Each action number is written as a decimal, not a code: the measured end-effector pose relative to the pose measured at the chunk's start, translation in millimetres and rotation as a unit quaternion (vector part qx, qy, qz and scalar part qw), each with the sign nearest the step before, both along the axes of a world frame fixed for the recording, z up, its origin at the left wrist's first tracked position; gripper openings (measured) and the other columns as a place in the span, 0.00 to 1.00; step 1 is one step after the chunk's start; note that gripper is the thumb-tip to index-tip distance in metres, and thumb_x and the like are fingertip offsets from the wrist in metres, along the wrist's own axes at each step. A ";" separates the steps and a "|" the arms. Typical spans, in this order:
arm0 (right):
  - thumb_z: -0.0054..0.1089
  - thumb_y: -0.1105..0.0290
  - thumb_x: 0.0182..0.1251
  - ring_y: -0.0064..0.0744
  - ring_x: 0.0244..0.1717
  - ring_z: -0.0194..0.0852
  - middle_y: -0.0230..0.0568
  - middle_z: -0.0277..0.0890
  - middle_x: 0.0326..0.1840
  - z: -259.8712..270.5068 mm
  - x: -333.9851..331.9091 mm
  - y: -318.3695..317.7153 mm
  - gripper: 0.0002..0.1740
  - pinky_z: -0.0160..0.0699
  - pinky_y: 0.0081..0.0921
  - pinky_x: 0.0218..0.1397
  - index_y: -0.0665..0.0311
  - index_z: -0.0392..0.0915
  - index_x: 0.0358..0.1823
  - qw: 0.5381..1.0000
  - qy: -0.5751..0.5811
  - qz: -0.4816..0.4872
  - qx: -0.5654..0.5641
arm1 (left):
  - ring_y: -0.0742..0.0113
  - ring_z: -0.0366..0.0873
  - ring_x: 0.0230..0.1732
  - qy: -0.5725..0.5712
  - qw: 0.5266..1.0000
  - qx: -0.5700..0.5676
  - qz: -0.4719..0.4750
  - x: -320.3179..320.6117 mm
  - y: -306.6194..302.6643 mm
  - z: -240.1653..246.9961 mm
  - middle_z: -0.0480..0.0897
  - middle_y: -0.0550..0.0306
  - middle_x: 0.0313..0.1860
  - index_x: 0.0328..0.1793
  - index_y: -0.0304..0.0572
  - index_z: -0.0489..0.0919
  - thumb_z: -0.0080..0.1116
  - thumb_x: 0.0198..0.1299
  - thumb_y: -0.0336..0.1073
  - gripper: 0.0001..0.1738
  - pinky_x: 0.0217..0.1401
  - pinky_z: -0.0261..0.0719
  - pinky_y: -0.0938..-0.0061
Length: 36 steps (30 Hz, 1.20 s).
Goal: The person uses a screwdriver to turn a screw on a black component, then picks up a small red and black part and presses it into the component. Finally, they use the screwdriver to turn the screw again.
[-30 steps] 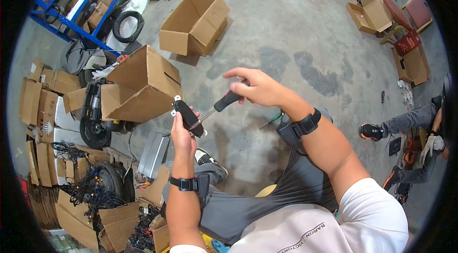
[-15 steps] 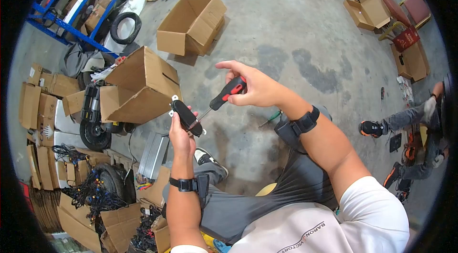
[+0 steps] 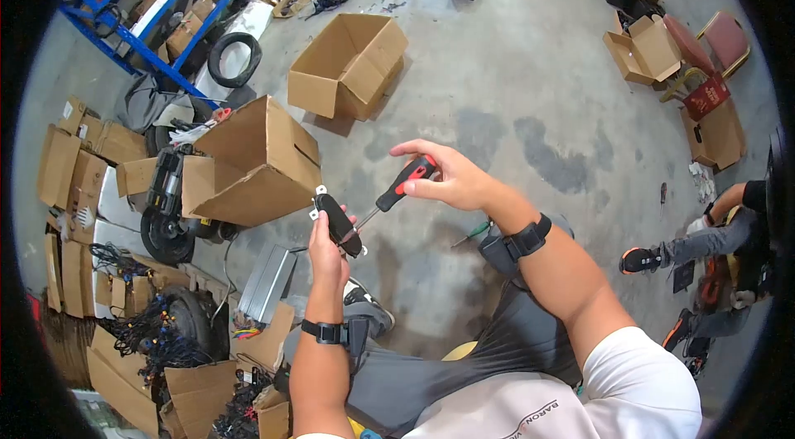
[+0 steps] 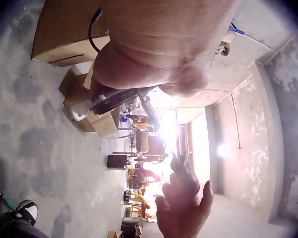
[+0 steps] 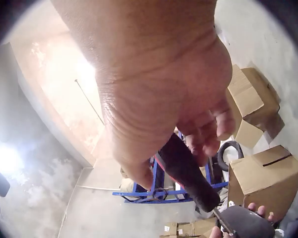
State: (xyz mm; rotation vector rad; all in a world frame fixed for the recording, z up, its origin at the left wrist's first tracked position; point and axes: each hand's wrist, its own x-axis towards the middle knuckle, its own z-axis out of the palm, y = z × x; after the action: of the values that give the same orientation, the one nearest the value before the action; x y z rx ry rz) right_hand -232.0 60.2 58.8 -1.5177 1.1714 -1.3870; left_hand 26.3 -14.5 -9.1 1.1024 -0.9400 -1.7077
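My left hand (image 3: 328, 252) holds up a long black part (image 3: 336, 215) with small white tabs at its ends, fingers along its far side and thumb on the near side. In my right hand (image 3: 454, 177) is a screwdriver (image 3: 396, 193) with a black and red handle, pinched near the handle's end, index finger extended. Its shaft slants down to the left, the tip meeting the lower half of the black part. Seen from the right wrist, the screwdriver handle (image 5: 185, 171) runs down toward the black part (image 5: 248, 222); the tip is not clearly visible.
Open cardboard boxes (image 3: 286, 159) stand left and ahead, beside a blue shelf (image 3: 141, 45). A silver metal case (image 3: 267, 277) and tangled cables (image 3: 161, 340) lie at the left. A green-handled tool (image 3: 478, 230) is on the floor. Another person's legs (image 3: 704, 248) show at the right.
The head view has tilted up, so the scene sits lower. The screwdriver handle has turned in my right hand, its red side now showing. The black part stays in my left hand.
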 end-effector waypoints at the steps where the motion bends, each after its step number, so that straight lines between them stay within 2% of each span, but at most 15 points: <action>1: 0.61 0.61 0.64 0.21 0.30 0.75 0.33 0.83 0.31 4.2 0.2 0.3 0.27 0.73 0.22 0.34 0.66 0.72 0.62 0.997 -0.017 -0.003 0.072 | 0.58 0.82 0.47 -0.005 1.000 0.001 0.000 0.4 -0.3 -1.6 0.81 0.50 0.53 0.65 0.39 0.71 0.41 0.76 0.50 0.24 0.44 0.84 0.60; 4: 0.56 0.61 0.68 0.20 0.30 0.74 0.34 0.84 0.34 8.0 -2.8 -0.8 0.21 0.74 0.22 0.32 0.66 0.76 0.57 0.980 -0.035 -0.014 0.197 | 0.59 0.82 0.46 -0.008 1.000 -0.001 0.001 0.0 -0.9 -3.2 0.82 0.51 0.52 0.65 0.40 0.72 0.42 0.75 0.49 0.23 0.43 0.84 0.61; 6: 0.57 0.62 0.67 0.20 0.29 0.74 0.36 0.85 0.36 12.4 -1.6 1.7 0.22 0.74 0.23 0.34 0.65 0.75 0.59 0.986 0.014 -0.009 0.168 | 0.59 0.83 0.45 -0.007 1.000 -0.003 0.002 1.9 -0.7 -4.9 0.82 0.51 0.51 0.64 0.40 0.72 0.43 0.75 0.48 0.22 0.42 0.84 0.61; 7: 0.58 0.63 0.65 0.20 0.29 0.74 0.36 0.85 0.34 3.5 -3.9 2.1 0.23 0.74 0.23 0.36 0.65 0.74 0.60 0.994 0.075 -0.017 0.077 | 0.59 0.83 0.45 -0.013 1.000 -0.005 0.003 2.5 -1.4 -7.5 0.82 0.52 0.51 0.64 0.41 0.72 0.44 0.75 0.48 0.22 0.42 0.84 0.62; 10: 0.59 0.65 0.63 0.21 0.29 0.73 0.35 0.85 0.34 -7.1 -0.6 -0.2 0.25 0.74 0.24 0.37 0.65 0.72 0.61 1.000 0.011 0.006 0.016 | 0.60 0.83 0.45 -0.009 1.000 -0.006 0.003 2.2 -2.4 -7.7 0.82 0.52 0.51 0.63 0.41 0.72 0.46 0.75 0.48 0.21 0.41 0.84 0.64; 14: 0.58 0.65 0.62 0.21 0.36 0.75 0.39 0.84 0.42 -8.0 -11.0 -10.8 0.29 0.75 0.24 0.43 0.65 0.69 0.64 0.965 -0.006 0.059 0.254 | 0.61 0.82 0.44 -0.022 1.000 -0.011 0.008 2.5 -2.7 -8.3 0.81 0.54 0.50 0.62 0.41 0.72 0.47 0.74 0.47 0.20 0.41 0.84 0.64; 15: 0.58 0.65 0.62 0.21 0.36 0.75 0.39 0.84 0.42 -4.6 -9.6 -8.5 0.29 0.75 0.24 0.43 0.65 0.69 0.64 0.965 -0.003 0.058 0.254 | 0.62 0.82 0.44 -0.026 1.000 -0.008 0.004 2.5 -2.6 -7.4 0.81 0.54 0.50 0.60 0.41 0.73 0.48 0.74 0.48 0.20 0.41 0.83 0.64; 21: 0.57 0.64 0.64 0.21 0.28 0.75 0.37 0.81 0.34 -14.1 -3.8 -3.7 0.25 0.76 0.22 0.34 0.69 0.72 0.61 0.999 0.040 0.015 0.007 | 0.64 0.81 0.44 -0.042 0.999 -0.020 0.011 1.3 -1.5 -5.8 0.81 0.56 0.49 0.57 0.41 0.73 0.51 0.72 0.48 0.19 0.40 0.82 0.66; 23: 0.56 0.66 0.64 0.22 0.30 0.76 0.38 0.82 0.36 -11.4 -4.0 -6.8 0.26 0.77 0.23 0.37 0.69 0.71 0.62 0.969 -0.072 0.021 0.235 | 0.64 0.81 0.44 -0.048 0.998 -0.024 0.010 2.4 -1.6 -6.4 0.81 0.56 0.49 0.57 0.41 0.73 0.51 0.72 0.48 0.19 0.40 0.81 0.67; 24: 0.56 0.66 0.64 0.22 0.30 0.76 0.38 0.82 0.36 -10.9 -3.7 -6.9 0.26 0.77 0.23 0.37 0.69 0.71 0.62 0.969 -0.071 0.020 0.236 | 0.64 0.81 0.44 -0.052 0.998 -0.026 0.005 2.5 -1.4 -6.5 0.81 0.56 0.49 0.58 0.41 0.73 0.52 0.72 0.48 0.20 0.40 0.81 0.67; 27: 0.56 0.64 0.67 0.22 0.29 0.76 0.39 0.81 0.37 -12.5 -4.0 -5.2 0.25 0.77 0.24 0.37 0.70 0.71 0.62 0.983 -0.023 0.008 0.183 | 0.66 0.80 0.44 -0.055 0.998 -0.020 0.005 0.2 2.0 1.3 0.80 0.57 0.49 0.59 0.40 0.73 0.51 0.72 0.47 0.20 0.42 0.79 0.70; 29: 0.54 0.63 0.70 0.21 0.25 0.74 0.38 0.81 0.37 -18.8 -1.7 -5.5 0.23 0.75 0.23 0.34 0.71 0.72 0.60 0.999 0.034 -0.003 0.002 | 0.67 0.79 0.45 -0.055 0.998 -0.013 0.009 -1.9 2.5 4.0 0.79 0.58 0.49 0.60 0.40 0.72 0.51 0.73 0.46 0.20 0.44 0.77 0.72; 30: 0.54 0.63 0.70 0.21 0.25 0.74 0.38 0.81 0.37 -14.8 -1.2 -5.1 0.23 0.75 0.23 0.34 0.71 0.72 0.60 0.999 0.035 -0.004 0.002 | 0.67 0.79 0.45 -0.048 0.999 -0.012 0.009 -0.7 1.8 2.9 0.79 0.58 0.48 0.59 0.40 0.73 0.51 0.73 0.46 0.19 0.44 0.77 0.72; 32: 0.56 0.61 0.69 0.23 0.31 0.75 0.38 0.81 0.37 -4.8 0.6 -3.2 0.25 0.75 0.24 0.37 0.69 0.71 0.62 0.984 -0.026 -0.011 0.174 | 0.67 0.79 0.44 -0.040 0.999 -0.012 0.009 -0.5 1.2 2.3 0.79 0.58 0.48 0.59 0.40 0.73 0.51 0.72 0.46 0.19 0.44 0.77 0.73; 36: 0.57 0.60 0.69 0.22 0.35 0.75 0.37 0.81 0.37 -17.2 -6.6 -9.1 0.28 0.74 0.25 0.41 0.69 0.68 0.65 0.975 -0.037 0.006 0.221 | 0.69 0.79 0.43 -0.048 0.999 -0.013 0.004 -0.6 0.7 1.3 0.79 0.59 0.47 0.57 0.40 0.73 0.53 0.71 0.44 0.17 0.43 0.76 0.73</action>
State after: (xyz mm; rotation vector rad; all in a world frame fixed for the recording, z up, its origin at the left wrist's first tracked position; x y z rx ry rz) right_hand -238.6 51.1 41.6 -1.1447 1.3167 -1.0735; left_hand 25.7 -13.7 -7.8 1.1788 -1.0132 -1.6433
